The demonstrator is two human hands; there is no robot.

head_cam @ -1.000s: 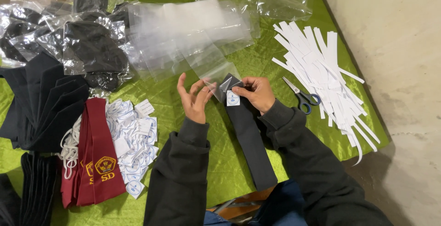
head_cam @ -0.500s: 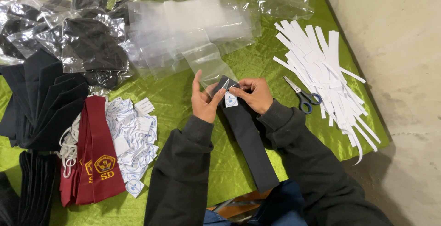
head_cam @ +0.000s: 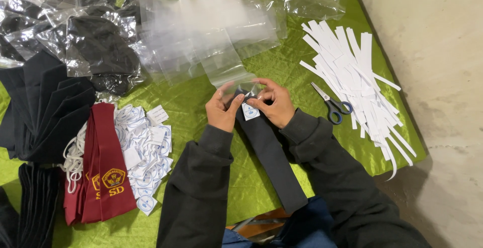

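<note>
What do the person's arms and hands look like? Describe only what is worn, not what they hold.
Both arms are covered to the wrist by long, dark charcoal sleeves of soft, thick cloth, with ribbed cuffs. The left hand and right hand are bare: no gloves, and no rings or watch that I can see. The sleeves carry no markings or patches.

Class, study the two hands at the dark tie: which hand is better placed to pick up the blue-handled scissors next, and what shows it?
Probably the right hand: the scissors lie on the green cloth just beyond it, while the left hand sits across the dark tie.
</note>
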